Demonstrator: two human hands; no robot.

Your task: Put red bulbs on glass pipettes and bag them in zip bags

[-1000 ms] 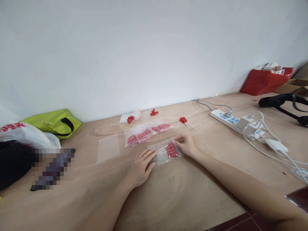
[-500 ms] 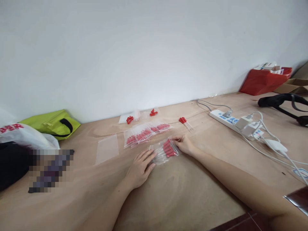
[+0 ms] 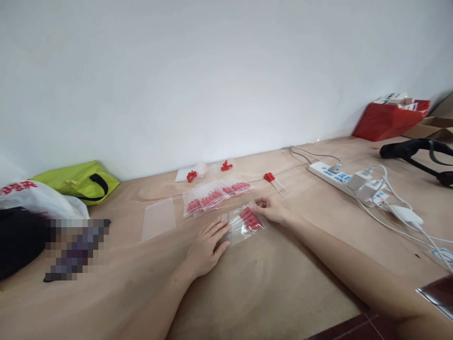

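Observation:
A clear zip bag (image 3: 244,236) lies flat on the wooden tabletop in front of me, holding several droppers (image 3: 252,218) with red bulbs and thin clear stems. My left hand (image 3: 208,243) rests flat on the bag's left end, fingers stretched out. At the opposite end, my right hand (image 3: 271,209) has thumb and fingertips pinched on the bag's far right edge. Beyond it lies an overlapping row of filled bags (image 3: 212,196) with red bulbs showing through. Loose droppers (image 3: 272,179) lie past my right hand, and an unfilled clear bag (image 3: 159,219) is to the left.
Red bulbs lie in two small piles (image 3: 191,176) near the wall, beside more clear bags. At right are a power strip (image 3: 327,174) with chargers and cables, a black headset strap (image 3: 406,148) and a red bag (image 3: 385,120). A green bag (image 3: 78,182) stands at left.
My right fingers have shifted slightly along the bag's right edge, and the bag lies a little differently. My left hand stays in place on it. The view has moved very slightly.

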